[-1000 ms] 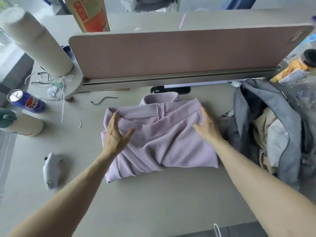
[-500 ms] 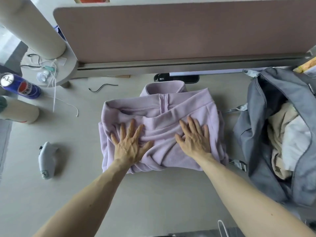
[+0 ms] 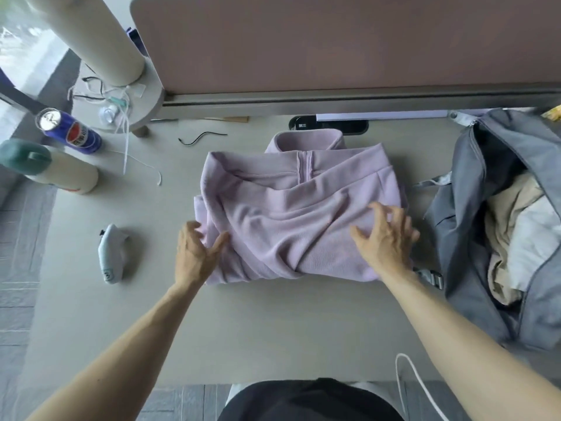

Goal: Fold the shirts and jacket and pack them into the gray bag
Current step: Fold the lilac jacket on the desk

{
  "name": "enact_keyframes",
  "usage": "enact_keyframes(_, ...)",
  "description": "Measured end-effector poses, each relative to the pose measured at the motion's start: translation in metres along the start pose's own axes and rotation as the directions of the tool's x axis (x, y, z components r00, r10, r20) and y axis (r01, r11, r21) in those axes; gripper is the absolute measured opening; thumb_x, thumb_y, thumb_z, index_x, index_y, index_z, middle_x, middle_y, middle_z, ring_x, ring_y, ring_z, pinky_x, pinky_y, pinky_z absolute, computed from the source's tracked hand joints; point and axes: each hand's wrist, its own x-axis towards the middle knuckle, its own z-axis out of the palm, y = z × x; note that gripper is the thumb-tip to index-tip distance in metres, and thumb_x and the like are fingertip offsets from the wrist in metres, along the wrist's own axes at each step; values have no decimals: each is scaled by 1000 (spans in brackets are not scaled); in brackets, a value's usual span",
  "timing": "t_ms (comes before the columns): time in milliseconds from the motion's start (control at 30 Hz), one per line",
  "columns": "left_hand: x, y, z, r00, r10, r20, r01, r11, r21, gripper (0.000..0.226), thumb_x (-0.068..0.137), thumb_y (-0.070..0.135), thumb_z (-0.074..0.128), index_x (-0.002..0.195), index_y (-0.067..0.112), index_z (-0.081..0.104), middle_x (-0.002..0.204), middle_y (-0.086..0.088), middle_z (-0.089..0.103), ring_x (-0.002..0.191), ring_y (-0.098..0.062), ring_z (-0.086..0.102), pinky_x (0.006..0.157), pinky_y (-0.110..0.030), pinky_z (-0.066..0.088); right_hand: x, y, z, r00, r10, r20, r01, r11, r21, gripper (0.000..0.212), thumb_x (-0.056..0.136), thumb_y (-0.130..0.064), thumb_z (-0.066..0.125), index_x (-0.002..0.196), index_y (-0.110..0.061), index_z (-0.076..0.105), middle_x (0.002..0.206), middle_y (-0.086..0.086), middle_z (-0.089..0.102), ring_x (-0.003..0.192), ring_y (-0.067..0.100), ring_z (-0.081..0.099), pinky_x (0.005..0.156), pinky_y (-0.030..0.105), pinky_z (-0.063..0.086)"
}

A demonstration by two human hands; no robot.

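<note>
A lilac fleece jacket [image 3: 297, 214] lies folded into a rough square in the middle of the desk, collar and zip toward the far side. My left hand [image 3: 194, 253] is at its near left edge, thumb on top and fingers curled at the side, pinching the fabric. My right hand [image 3: 385, 238] rests on the jacket's near right part with fingers spread and loosely bent. The gray bag [image 3: 467, 208] stands open just right of the jacket, with beige and white clothes [image 3: 516, 232] inside.
A pink divider panel [image 3: 334, 47] closes off the far side. On the left stand a blue can [image 3: 71, 130], a cream bottle with a green cap [image 3: 54, 168], a white controller [image 3: 110, 253], loose cables [image 3: 202, 137] and a thick cream post [image 3: 91, 34]. A bag buckle [image 3: 431, 276] lies by my right wrist.
Both hands lay flat on the middle of the jacket; they have slid outward, the left to the jacket's left edge, the right to its right side. The camera moved closer.
</note>
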Motion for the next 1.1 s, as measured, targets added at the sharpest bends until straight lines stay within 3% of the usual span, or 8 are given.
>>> enact_keyframes(133, -18, -14, -2, 974, -147, 174, 165, 982, -96, 50, 75, 56, 79, 96, 15, 60, 87, 1, 70, 80, -20, 69, 67, -35, 56, -7, 34, -18, 938, 327, 112, -344, 916, 205, 63, 71, -40, 81, 118, -11, 52, 115, 19, 57, 107, 40, 53, 85, 45, 42)
enact_keyframes(333, -13, -29, -13, 990, -140, 30, 143, 980, -140, 32, 85, 28, 76, 71, 6, 58, 64, -8, 60, 59, -25, 52, 49, -30, 38, -3, 61, -26, 904, 291, 314, -376, 890, 257, 39, 86, -29, 69, 69, -2, 48, 68, 11, 52, 75, 36, 55, 62, 35, 34)
enact_keyframes(567, -5, -64, -30, 967, -214, -137, 204, 975, -83, 30, 89, 18, 68, 67, 6, 50, 62, -10, 53, 66, -33, 52, 59, -36, 34, -6, 82, -25, 908, 346, 235, -387, 909, 156, 30, 98, -23, 50, 76, -3, 54, 100, 32, 61, 94, 47, 56, 79, 45, 45)
enact_keyframes(767, -13, -60, -40, 969, -245, 24, 246, 967, -62, 32, 68, 36, 66, 69, 6, 54, 65, -8, 57, 65, -30, 52, 56, -35, 38, -12, 75, -35, 898, 331, 290, -355, 934, 36, 13, 93, -16, 51, 98, -8, 61, 112, 22, 61, 100, 42, 54, 77, 41, 42)
enact_keyframes(833, -4, -47, -48, 993, -111, -41, 111, 994, -13, 19, 71, 22, 69, 77, 10, 55, 78, -7, 61, 74, -30, 56, 63, -35, 41, -5, 55, -41, 947, 225, 231, -245, 968, 62, 28, 81, -7, 56, 107, -17, 58, 115, 11, 56, 103, 37, 53, 78, 39, 44)
enact_keyframes(933, 21, -6, -59, 928, 341, -153, -333, 940, 76, 20, 74, 7, 65, 91, 15, 59, 96, -5, 61, 87, -28, 58, 76, -35, 42, 19, 15, -36, 975, -220, 31, 213, 965, 155, 46, 73, -4, 59, 119, -12, 58, 121, 12, 57, 107, 40, 55, 90, 46, 46)
enact_keyframes(1033, 51, 49, -51, 668, 732, 133, -736, 625, 260, 39, 72, 24, 55, 109, 20, 65, 120, -2, 64, 115, -25, 57, 93, -39, 32, 54, -25, -30, 890, -410, 200, 408, 911, 57, 55, 78, -15, 63, 132, -18, 53, 141, 4, 50, 120, 35, 51, 96, 48, 41)
enact_keyframes(1100, 73, 74, -41, 624, 699, 349, -780, 525, 341, 52, 76, 36, 52, 125, 23, 60, 138, -1, 57, 132, -21, 47, 102, -43, 24, 76, -48, -27, 835, -404, 373, 447, 894, -31, 66, 84, -25, 64, 145, -26, 38, 156, -3, 33, 130, 30, 40, 100, 49, 33)
